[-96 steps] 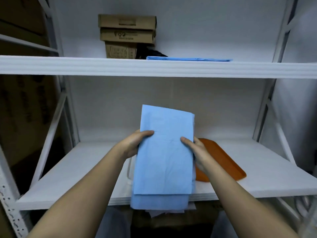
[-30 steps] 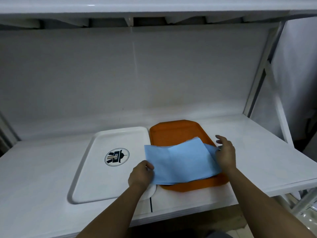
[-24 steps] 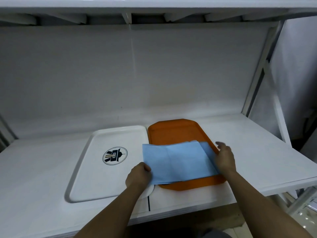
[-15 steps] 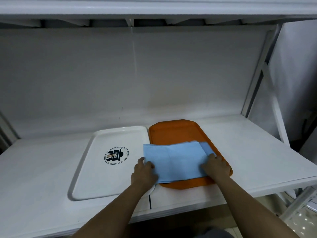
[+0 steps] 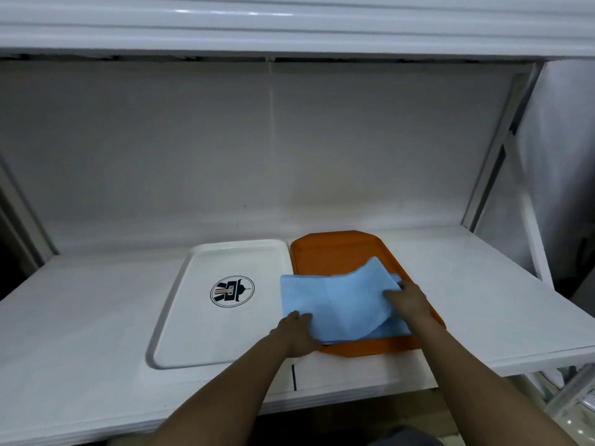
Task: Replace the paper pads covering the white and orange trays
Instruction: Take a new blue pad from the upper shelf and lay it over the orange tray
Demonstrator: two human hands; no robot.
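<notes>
A white tray [image 5: 206,320] with a round dark logo lies bare on the shelf. An orange tray [image 5: 331,252] sits right beside it, touching its right edge. Folded blue paper pads [image 5: 335,304] lie across the near half of the orange tray and overlap the white tray's right rim. My left hand [image 5: 297,333] grips the pads' near left corner. My right hand [image 5: 407,300] pinches the top pad at its right edge, and that pad's far right corner curls upward off the one beneath.
The white shelf board [image 5: 80,317] extends left and right of the trays, with a seam [image 5: 293,376] at its front edge. An upper shelf [image 5: 289,27] hangs overhead. A slanted white frame post [image 5: 502,146] stands at the right.
The pads went from held upright in front of the shelf to lying on the orange tray. In the last half second my right hand has lifted the top pad's right edge.
</notes>
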